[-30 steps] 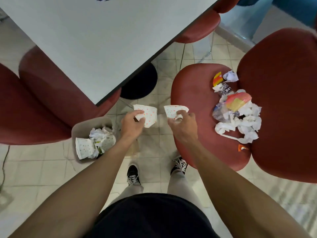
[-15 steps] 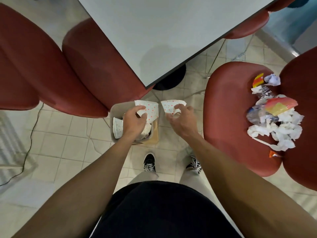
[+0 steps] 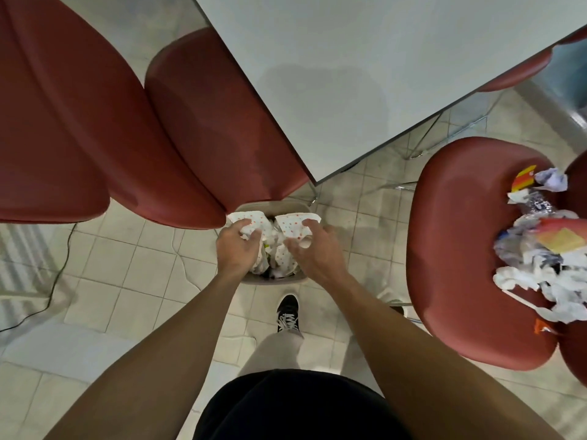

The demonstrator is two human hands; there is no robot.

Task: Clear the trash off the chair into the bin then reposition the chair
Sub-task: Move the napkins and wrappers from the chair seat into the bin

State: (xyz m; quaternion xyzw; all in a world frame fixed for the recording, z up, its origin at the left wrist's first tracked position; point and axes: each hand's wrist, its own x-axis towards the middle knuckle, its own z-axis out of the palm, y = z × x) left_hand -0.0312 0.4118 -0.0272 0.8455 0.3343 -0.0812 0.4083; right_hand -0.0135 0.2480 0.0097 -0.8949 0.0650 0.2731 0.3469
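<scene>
Cups (image 3: 251,222) now over bin (image 3: 270,280), both hands gripping

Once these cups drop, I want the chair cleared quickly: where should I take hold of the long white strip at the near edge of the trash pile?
Probably pinch the white strip at its free near end, coming from the front of the chair seat. It lies flat on bare red seat, sticking out from the crumpled tissue pile, so nothing crowds the fingers there.
</scene>
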